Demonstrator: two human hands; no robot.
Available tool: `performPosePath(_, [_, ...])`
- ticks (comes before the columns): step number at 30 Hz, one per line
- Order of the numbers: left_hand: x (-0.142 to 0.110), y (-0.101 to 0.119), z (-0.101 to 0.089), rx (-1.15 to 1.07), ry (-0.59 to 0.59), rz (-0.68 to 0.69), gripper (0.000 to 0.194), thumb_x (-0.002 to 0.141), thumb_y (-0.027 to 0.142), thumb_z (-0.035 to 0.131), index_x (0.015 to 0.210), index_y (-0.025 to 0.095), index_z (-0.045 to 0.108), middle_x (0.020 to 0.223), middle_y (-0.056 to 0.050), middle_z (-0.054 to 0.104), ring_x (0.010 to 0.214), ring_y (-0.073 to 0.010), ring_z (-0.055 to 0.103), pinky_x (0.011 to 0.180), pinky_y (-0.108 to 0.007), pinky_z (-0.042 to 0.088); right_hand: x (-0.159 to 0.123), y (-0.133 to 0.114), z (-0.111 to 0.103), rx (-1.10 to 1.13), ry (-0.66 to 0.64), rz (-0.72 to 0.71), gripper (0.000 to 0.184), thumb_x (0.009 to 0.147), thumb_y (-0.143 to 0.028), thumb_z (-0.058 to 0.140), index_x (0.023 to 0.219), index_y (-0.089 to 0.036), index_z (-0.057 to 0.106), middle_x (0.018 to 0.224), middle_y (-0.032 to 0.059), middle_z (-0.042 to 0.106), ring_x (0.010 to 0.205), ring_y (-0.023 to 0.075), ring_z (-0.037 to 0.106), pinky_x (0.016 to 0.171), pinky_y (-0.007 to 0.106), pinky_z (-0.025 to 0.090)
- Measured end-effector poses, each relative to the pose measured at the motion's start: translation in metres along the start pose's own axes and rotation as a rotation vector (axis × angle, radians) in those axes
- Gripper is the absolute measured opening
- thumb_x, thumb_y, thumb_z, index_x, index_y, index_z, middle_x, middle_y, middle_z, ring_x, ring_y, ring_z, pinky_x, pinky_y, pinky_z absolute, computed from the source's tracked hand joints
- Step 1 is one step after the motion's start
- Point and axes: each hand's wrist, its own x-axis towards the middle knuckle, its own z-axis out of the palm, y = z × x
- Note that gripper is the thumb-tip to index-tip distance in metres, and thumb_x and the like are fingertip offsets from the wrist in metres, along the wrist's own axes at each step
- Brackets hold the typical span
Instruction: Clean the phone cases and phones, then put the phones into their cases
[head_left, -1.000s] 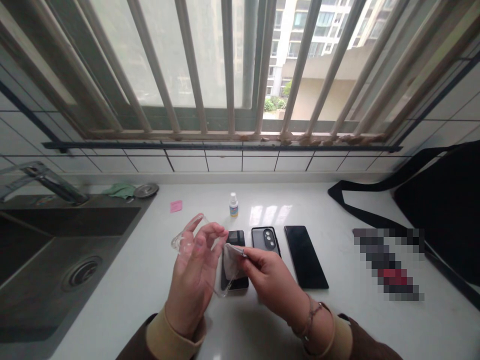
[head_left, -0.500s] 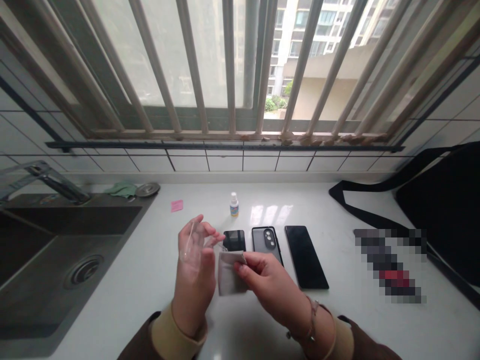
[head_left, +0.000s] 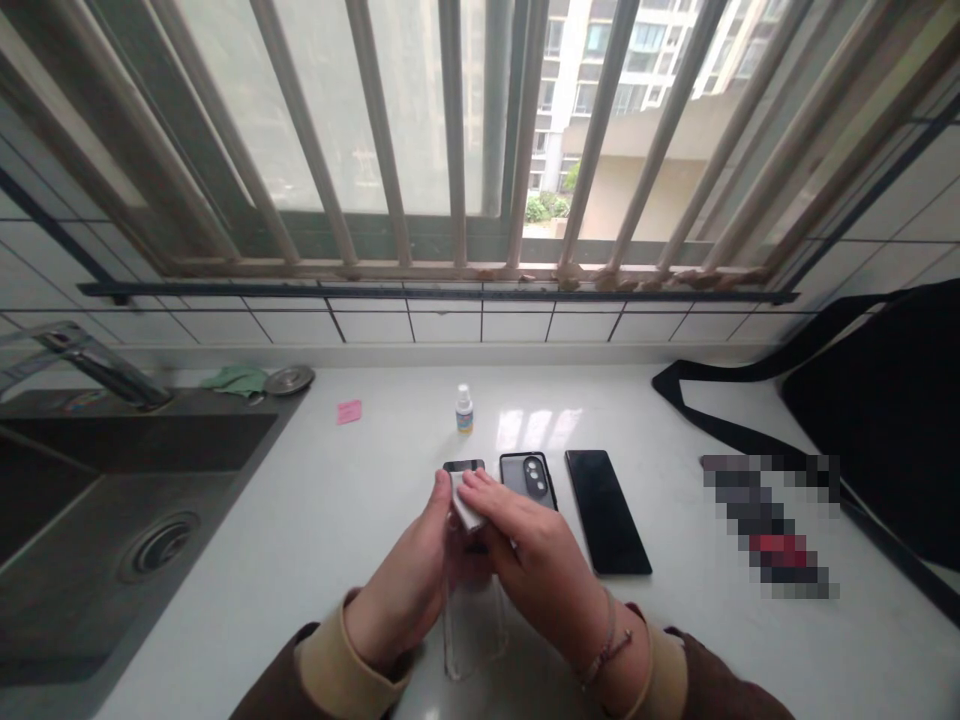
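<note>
A clear phone case (head_left: 474, 630) is held above the counter by my left hand (head_left: 409, 585), which is closed along its left side. My right hand (head_left: 536, 545) is closed on a folded light grey cloth (head_left: 466, 503) and presses it onto the upper part of the case. Just beyond my fingertips lies a black phone-like slab (head_left: 463, 466), mostly hidden. A black-rimmed phone case (head_left: 531, 478) with a camera cutout lies behind my right hand, partly covered by it. To its right a black phone (head_left: 607, 512) lies flat.
A small white spray bottle (head_left: 464, 410) stands behind the phones, with a pink paper note (head_left: 349, 412) to its left. At left are a sink (head_left: 67, 560), a faucet (head_left: 112, 365), a drain strainer (head_left: 289, 380) and a green cloth (head_left: 236, 380). A black bag (head_left: 885, 420) sits right, beside a blurred-out item.
The clear case has turned and now extends toward me, below my hands. My right hand has brought the cloth from beside the case onto it, and the cloth is bunched smaller.
</note>
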Motion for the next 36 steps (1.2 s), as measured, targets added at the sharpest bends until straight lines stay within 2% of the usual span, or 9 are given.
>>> performPosePath(3, [0.001,0.003,0.003,-0.035,0.123,0.01,0.063,0.106,0.069,0.047,0.127,0.015,0.073,0.122,-0.019,0.075,0.12,-0.032,0.069,0.094,-0.043,0.059,0.0,-0.002,0.002,-0.022,-0.063,-0.08,0.058,0.098,0.0,0.052,0.15,-0.023,0.065,0.151,0.009,0.069,0.145,0.0226,0.062,0.124,0.047,0.052])
performPosePath(7, [0.002,0.012,0.007,-0.067,0.305,0.044,0.064,0.108,0.065,0.043,0.131,0.012,0.07,0.111,-0.018,0.077,0.103,-0.0264,0.075,0.09,-0.037,0.061,0.002,-0.008,-0.002,0.006,-0.122,-0.149,0.058,0.095,0.0,0.055,0.148,-0.021,0.066,0.148,0.0097,0.071,0.143,0.0225,0.064,0.125,0.046,0.05])
performPosePath(11, [0.004,0.017,0.002,-0.105,0.401,0.168,0.06,0.108,0.064,0.046,0.13,0.012,0.067,0.098,-0.012,0.075,0.083,-0.0211,0.076,0.084,-0.035,0.064,0.004,-0.016,-0.004,0.04,-0.191,-0.209,0.053,0.091,-0.001,0.056,0.138,-0.022,0.071,0.14,0.0081,0.076,0.136,0.0199,0.069,0.129,0.045,0.044])
performPosePath(14, [0.004,0.021,0.0,-0.127,0.46,0.235,0.054,0.108,0.062,0.045,0.128,0.016,0.064,0.097,-0.011,0.074,0.079,-0.0231,0.076,0.077,-0.04,0.066,0.005,-0.018,-0.005,0.038,-0.203,-0.235,0.051,0.086,-0.002,0.06,0.129,-0.024,0.075,0.135,0.0061,0.079,0.131,0.0193,0.073,0.13,0.043,0.041])
performPosePath(18, [0.004,0.027,0.002,-0.135,0.556,0.285,0.049,0.11,0.058,0.041,0.131,0.018,0.06,0.097,-0.01,0.073,0.078,-0.0238,0.077,0.072,-0.041,0.067,0.004,-0.017,-0.006,0.021,-0.219,-0.215,0.049,0.083,-0.004,0.061,0.125,-0.026,0.076,0.132,0.0037,0.08,0.128,0.0187,0.074,0.129,0.043,0.041])
performPosePath(26, [0.005,0.023,0.001,-0.212,0.461,0.178,0.049,0.109,0.059,0.045,0.13,0.018,0.062,0.091,-0.011,0.075,0.075,-0.0242,0.077,0.077,-0.042,0.067,0.003,-0.014,-0.001,-0.028,-0.2,-0.218,0.05,0.091,-0.002,0.057,0.134,-0.023,0.072,0.138,0.0057,0.077,0.133,0.0171,0.071,0.13,0.042,0.041])
performPosePath(30, [0.004,0.015,0.001,-0.14,0.35,0.094,0.052,0.108,0.06,0.049,0.131,0.015,0.064,0.097,-0.014,0.077,0.084,-0.0236,0.078,0.08,-0.037,0.065,0.002,-0.01,0.0,-0.094,-0.176,-0.145,0.052,0.095,-0.001,0.053,0.14,-0.022,0.069,0.143,0.0071,0.074,0.138,0.0189,0.068,0.129,0.047,0.042])
performPosePath(33, [0.003,0.009,0.001,-0.017,0.246,0.013,0.057,0.107,0.065,0.046,0.129,0.016,0.068,0.109,-0.017,0.078,0.098,-0.0279,0.077,0.079,-0.039,0.064,0.001,-0.005,0.001,-0.139,-0.147,-0.079,0.052,0.098,-0.002,0.05,0.144,-0.02,0.067,0.147,0.0093,0.071,0.14,0.0223,0.067,0.127,0.054,0.044])
performPosePath(36, [0.001,0.004,0.001,0.077,0.105,-0.051,0.067,0.105,0.071,0.044,0.131,0.015,0.07,0.113,-0.02,0.078,0.106,-0.0329,0.076,0.08,-0.042,0.064,0.0,-0.001,0.001,-0.165,-0.115,-0.033,0.054,0.099,-0.001,0.048,0.146,-0.02,0.066,0.149,0.0101,0.07,0.141,0.0233,0.065,0.126,0.055,0.046])
